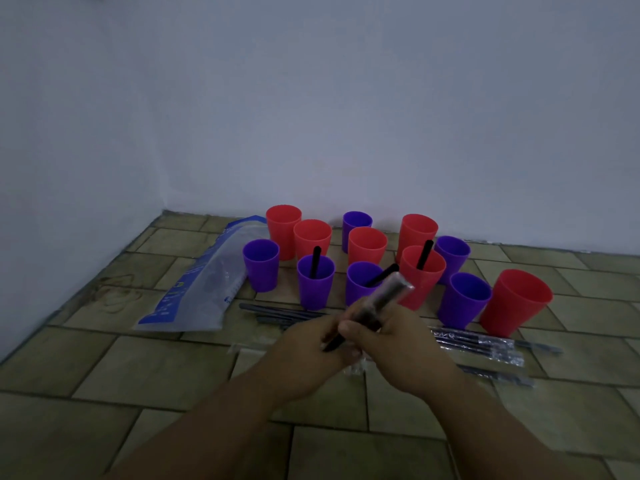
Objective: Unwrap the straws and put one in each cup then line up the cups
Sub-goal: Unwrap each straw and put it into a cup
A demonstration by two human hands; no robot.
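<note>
Several red and purple cups stand in a loose cluster on the tiled floor. Black straws stick out of a purple cup (315,285), another purple cup (363,282) and a red cup (420,275). My left hand (308,344) and my right hand (398,344) meet in front of the cups, both gripping one wrapped black straw (384,296). Its clear wrapper is bunched at the upper end and the bare black tip pokes out below between my fingers. Wrapped straws (481,344) lie on the right, and more straws (277,311) on the left.
A clear and blue plastic bag (204,289) lies flat to the left of the cups. The pale wall (346,116) runs right behind the cups. A crumpled clear wrapper (355,370) lies under my hands.
</note>
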